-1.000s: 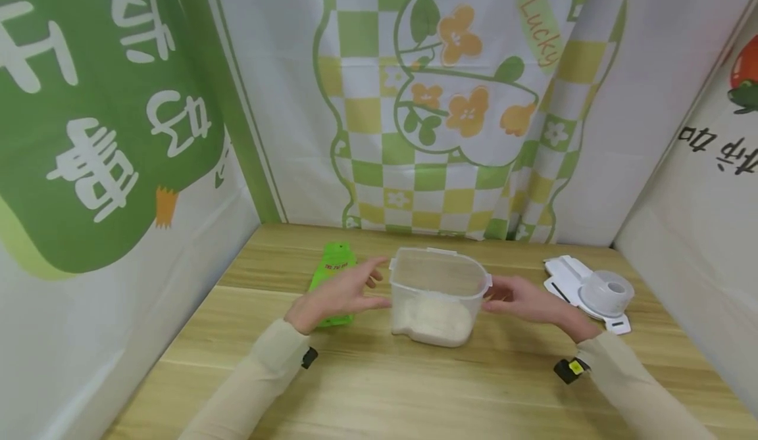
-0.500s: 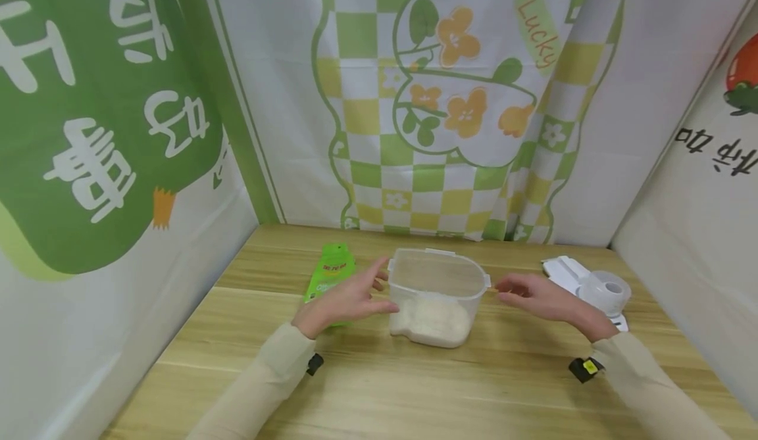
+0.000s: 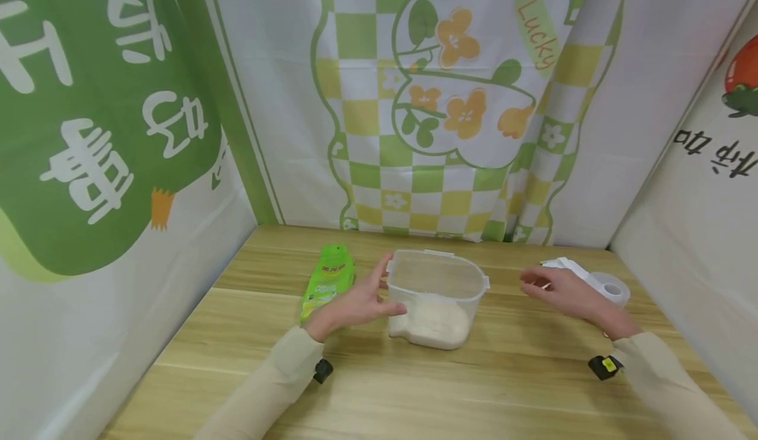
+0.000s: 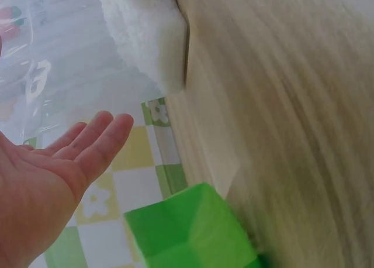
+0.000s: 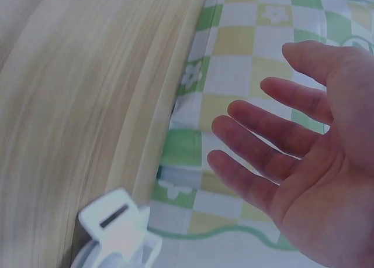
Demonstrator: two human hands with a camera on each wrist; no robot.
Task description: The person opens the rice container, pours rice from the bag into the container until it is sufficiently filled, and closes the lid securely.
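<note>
A clear plastic container (image 3: 438, 274) with white grains (image 3: 438, 321), like rice, in its lower part stands upright on the wooden table. My left hand (image 3: 358, 300) is at its left side, thumb overlapping the front wall and fingers toward the rear left. In the left wrist view the fingers (image 4: 99, 151) are straight beside the clear wall. My right hand (image 3: 568, 290) is off to the right, apart from the container, holding nothing, its fingers (image 5: 251, 133) loosely bent. Nearest to it is a white plastic lid (image 3: 571, 268) bearing a round clear cup (image 3: 612, 287).
A bright green packet (image 3: 328, 279) lies left of the container, partly behind my left hand. The wooden table (image 3: 426, 387) reaches back to a checked curtain (image 3: 438, 183), with fabric walls on the left and right.
My right hand has left the container's right side and moved right, now overlapping the white lid in the head view. My left hand has shifted slightly right, its thumb further over the container's front.
</note>
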